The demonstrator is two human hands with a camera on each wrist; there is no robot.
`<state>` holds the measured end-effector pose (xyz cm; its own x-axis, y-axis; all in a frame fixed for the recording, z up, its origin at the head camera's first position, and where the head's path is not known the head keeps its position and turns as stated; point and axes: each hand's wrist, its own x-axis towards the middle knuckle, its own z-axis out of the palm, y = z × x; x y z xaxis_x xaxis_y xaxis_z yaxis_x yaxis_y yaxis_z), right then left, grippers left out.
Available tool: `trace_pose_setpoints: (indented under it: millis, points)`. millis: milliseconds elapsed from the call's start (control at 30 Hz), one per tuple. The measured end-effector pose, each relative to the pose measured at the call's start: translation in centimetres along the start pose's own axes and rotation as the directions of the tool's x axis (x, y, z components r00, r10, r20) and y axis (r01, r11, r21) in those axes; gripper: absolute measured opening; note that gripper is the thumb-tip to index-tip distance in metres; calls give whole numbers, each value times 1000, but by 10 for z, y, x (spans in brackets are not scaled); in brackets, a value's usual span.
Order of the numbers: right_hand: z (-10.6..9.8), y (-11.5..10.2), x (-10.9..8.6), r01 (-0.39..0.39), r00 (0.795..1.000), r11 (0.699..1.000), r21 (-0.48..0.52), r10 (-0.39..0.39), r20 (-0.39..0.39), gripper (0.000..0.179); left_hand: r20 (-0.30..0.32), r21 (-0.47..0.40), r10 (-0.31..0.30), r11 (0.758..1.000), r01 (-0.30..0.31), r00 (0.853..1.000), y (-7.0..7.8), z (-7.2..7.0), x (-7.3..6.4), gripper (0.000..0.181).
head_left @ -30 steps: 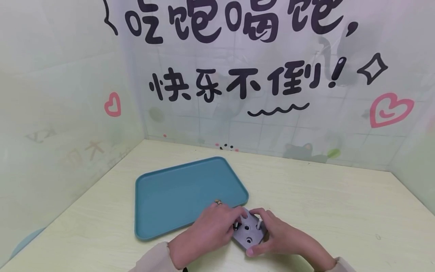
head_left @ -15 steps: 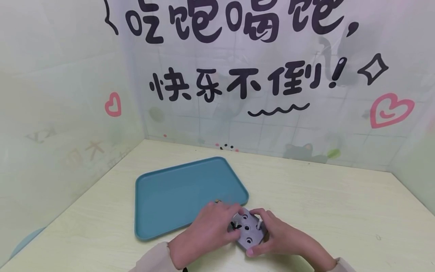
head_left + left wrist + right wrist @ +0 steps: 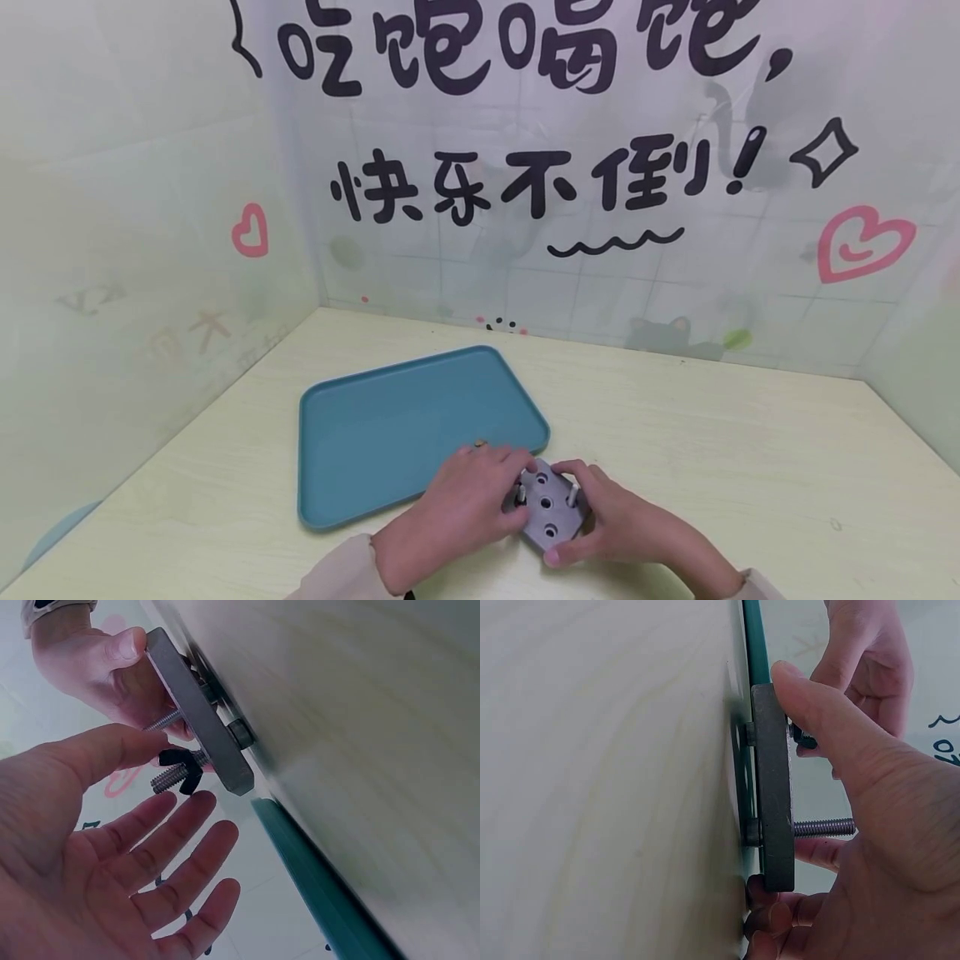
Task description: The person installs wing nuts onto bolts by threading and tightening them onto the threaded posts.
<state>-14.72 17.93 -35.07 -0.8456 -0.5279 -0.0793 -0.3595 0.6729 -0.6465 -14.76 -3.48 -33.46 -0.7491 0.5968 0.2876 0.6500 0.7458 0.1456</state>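
Plate (image 3: 549, 508): grey metal, several holes, sitting on the table (image 3: 712, 450) just off the near right corner of the teal tray (image 3: 390, 425), raised on bolt heads underneath. Two threaded bolts stick up through it.

Right hand (image 3: 630, 525) grips the plate by its edges, thumb on the near corner, fingers curled over the far side. Grip unchanged from a second ago; plate hasn't shifted.

Left hand (image 3: 465, 508) is what's changed. A second ago its fingers were bunched over the black wing nut (image 3: 180, 759) on the left bolt (image 3: 169, 778); half a second ago the nut showed dark on the plate. Now the left wrist view shows fingers straight and spread, thumb (image 3: 97, 750) touching the nut's wing, nothing pinched. So that grip is open.

Read: looks like a pause between turns, hand resetting for another twist. Nut sits close against the plate face. Second bolt (image 3: 823, 827) shows bare thread, no nut visible on it.
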Motion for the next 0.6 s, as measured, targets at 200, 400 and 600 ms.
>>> trace_pose_setpoints:
  millis: [200, 400, 600]
  points:
    - [0, 0, 0, -12, 1000, 1000, 8, 12, 5, 85, -5, -30, 42, 999, -42, 999, 0, 0, 1, 37]
    - [1, 0, 0, -13, 1000, 1000, 8, 13, 7, 86, -26, -24, 65, 998, -66, 998, 0, 0, 0, 43]
    - [0, 0, 0, -12, 1000, 1000, -3, 12, 3, 86, -26, 18, 49, 999, -49, 998, 0, 1, 0, 40]
